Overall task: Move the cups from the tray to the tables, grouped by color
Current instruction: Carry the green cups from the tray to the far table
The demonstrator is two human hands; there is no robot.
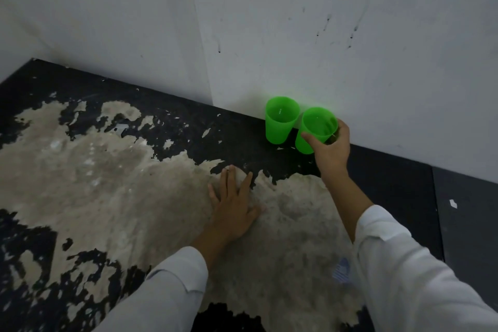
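The right hand [330,148] grips a green cup [314,122] near its rim, with the thumb on the near side and the fingers curled round the far side. This held cup leans a little, its base towards the left. Whether the base rests on the table [107,170] or hangs just above it cannot be told.

A second cup [280,121], also green, stands upright on the table just left of the right hand. Its rim is close against the held cup's rim, though actual contact cannot be made out. Both cups are open side up and sit close to the white, scuffed wall [269,21] just beyond the hand.

The left hand [234,205] lies flat and palm down on the table, with its fingers straight and spread, holding nothing. It is left of the right hand and nearer the person, well apart from both cups. Under it the black tabletop has peeled to a broad pale patch.

Both arms wear white sleeves [420,264]. Right of the right arm a seam divides the table from another dark surface [469,224], where a small white scrap [453,203] lies
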